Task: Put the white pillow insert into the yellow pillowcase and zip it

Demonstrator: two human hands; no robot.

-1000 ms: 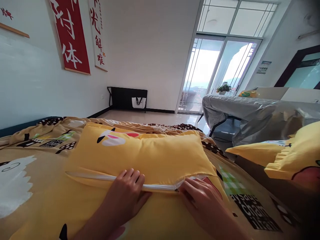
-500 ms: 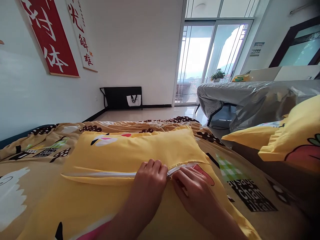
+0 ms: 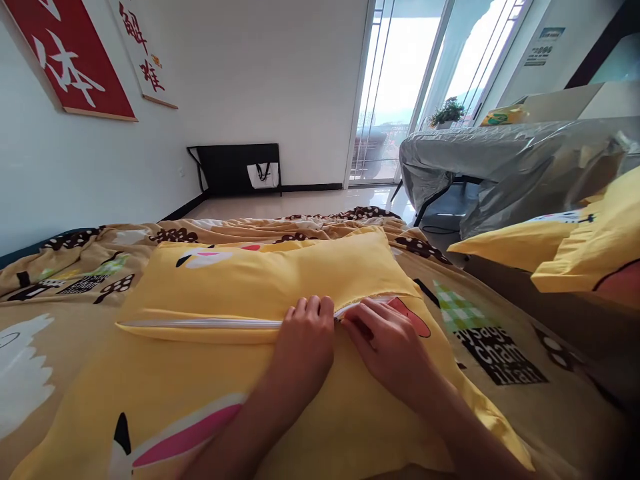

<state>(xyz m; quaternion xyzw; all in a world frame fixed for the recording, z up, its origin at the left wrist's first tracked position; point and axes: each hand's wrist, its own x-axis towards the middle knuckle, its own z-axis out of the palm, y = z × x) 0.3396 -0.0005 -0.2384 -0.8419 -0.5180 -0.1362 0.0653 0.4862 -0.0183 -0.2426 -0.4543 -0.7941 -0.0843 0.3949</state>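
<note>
A yellow pillow [image 3: 270, 280] in a cartoon-print case lies on the bed in front of me. Its open edge with a white zipper [image 3: 200, 323] faces me. My left hand [image 3: 305, 340] presses down on the case at the zipper line, fingers curled over the fabric. My right hand [image 3: 387, 340] sits right beside it, fingertips pinched at the zipper where the two hands meet. The zipper pull itself is hidden under the fingers.
A tan patterned duvet [image 3: 65, 320] covers the bed. Two more yellow pillows [image 3: 565, 247] lie at the right. Beyond them stands a table under a grey cover [image 3: 500, 160]. A black folded table [image 3: 235, 167] leans on the far wall by the glass doors [image 3: 400, 87].
My left hand slid right along the zipper line until it met my right hand, which shifted slightly left. The view has tilted down a little.
</note>
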